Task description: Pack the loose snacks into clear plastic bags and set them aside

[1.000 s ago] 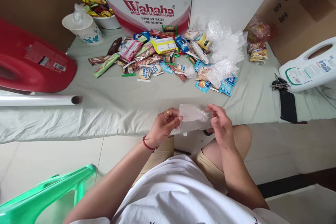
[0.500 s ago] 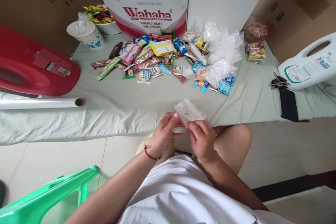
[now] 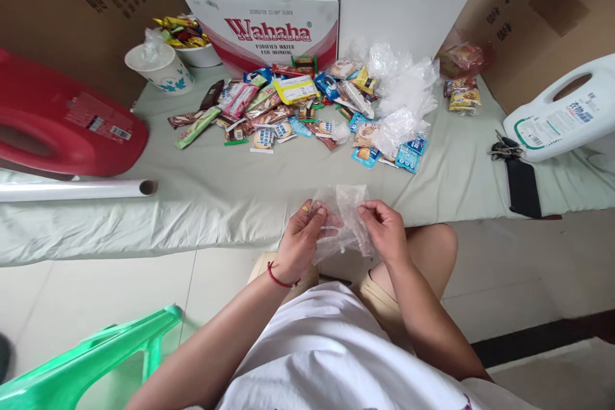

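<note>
A clear plastic bag is stretched between my two hands, just in front of the table's near edge. My left hand pinches its left side between thumb and fingers; the other fingers show through the film. On the opposite side, my right hand grips the bag with thumb and forefinger. Beyond them lies a spread of small wrapped snacks, with a green-wrapped bar at its left end. A heap of crumpled clear bags rests on the snacks' right side.
A red jug and a white film roll lie at left. Behind stand a paper cup, a snack bowl and a Wahaha carton. Right are a white detergent bottle, keys and a black pouch. A green stool stands below.
The bag, folded narrow and slanted before, is now spread wider and hangs lower between my hands. My right hand has moved right and slightly up, away from the left.
</note>
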Demonstrator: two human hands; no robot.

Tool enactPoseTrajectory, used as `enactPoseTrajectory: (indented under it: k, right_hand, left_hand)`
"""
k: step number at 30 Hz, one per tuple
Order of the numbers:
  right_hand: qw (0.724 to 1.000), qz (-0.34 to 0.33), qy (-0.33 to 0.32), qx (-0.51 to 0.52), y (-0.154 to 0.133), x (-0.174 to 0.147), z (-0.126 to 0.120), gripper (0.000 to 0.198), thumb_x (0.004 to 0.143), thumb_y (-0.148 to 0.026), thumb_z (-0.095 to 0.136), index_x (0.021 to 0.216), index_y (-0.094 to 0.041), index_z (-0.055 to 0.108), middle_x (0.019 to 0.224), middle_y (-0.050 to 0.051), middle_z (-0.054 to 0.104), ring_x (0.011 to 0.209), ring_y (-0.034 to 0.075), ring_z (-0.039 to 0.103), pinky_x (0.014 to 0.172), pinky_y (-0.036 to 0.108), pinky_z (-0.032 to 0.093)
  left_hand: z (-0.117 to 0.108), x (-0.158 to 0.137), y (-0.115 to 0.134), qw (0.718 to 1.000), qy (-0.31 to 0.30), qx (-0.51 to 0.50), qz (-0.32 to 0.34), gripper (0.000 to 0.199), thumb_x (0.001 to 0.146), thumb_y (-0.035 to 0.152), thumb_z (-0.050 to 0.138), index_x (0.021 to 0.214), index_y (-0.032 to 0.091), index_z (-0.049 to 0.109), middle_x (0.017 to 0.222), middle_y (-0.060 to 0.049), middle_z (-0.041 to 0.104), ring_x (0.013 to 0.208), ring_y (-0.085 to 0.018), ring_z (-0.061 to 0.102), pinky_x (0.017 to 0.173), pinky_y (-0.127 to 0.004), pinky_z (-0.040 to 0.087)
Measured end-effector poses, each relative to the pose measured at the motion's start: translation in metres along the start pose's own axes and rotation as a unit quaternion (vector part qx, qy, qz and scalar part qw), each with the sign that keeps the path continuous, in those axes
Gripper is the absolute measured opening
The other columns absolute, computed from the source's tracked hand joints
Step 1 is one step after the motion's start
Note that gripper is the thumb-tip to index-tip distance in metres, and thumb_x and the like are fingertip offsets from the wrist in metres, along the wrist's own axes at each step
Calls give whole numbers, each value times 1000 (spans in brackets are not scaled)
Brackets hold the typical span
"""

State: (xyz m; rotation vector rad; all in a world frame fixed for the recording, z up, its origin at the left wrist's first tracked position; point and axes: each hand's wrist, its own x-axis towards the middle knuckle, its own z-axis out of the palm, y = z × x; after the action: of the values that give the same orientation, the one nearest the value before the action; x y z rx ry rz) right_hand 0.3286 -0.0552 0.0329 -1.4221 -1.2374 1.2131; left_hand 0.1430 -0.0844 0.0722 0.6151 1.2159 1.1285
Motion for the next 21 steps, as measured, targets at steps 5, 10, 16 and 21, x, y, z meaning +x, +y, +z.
enactPoseTrajectory:
  k: [5,10,16,21]
  right_hand:
    - [994,50,36,92,4,5,-22,36,79,-54,81,89,-22,69,70,-4,57,57,10,40,52,24,33]
    - [992,62,63,88,2,17,-61,38,74,-53,85,85,-21,69,65,-6,49,53,8,32,47,24,24]
    - [995,28,94,-14,4,26,-82,35,78,-52,83,87,-20,73,66,-4,54,59,10,38,53,25,31]
    - [988,-9,139,-70,11,33,-89,33,78,-50,82,86,-19,75,72,0,64,67,14,50,62,27,40]
  left_hand:
    - [-22,18,-1,991,104,57,62,39,86,56,74,84,22,55,55,9,44,42,-6,40,39,-18,32]
    - [-47,36,3,983,136,83,90,34,86,54,73,86,24,57,54,9,44,42,-9,38,38,-19,33]
    - [-41,47,1,988,123,84,44,34,84,54,74,81,25,56,53,7,44,44,-11,37,39,-21,33]
    - [-43,51,-1,989,112,92,14,41,83,59,74,74,24,55,53,8,39,42,-10,33,38,-22,26]
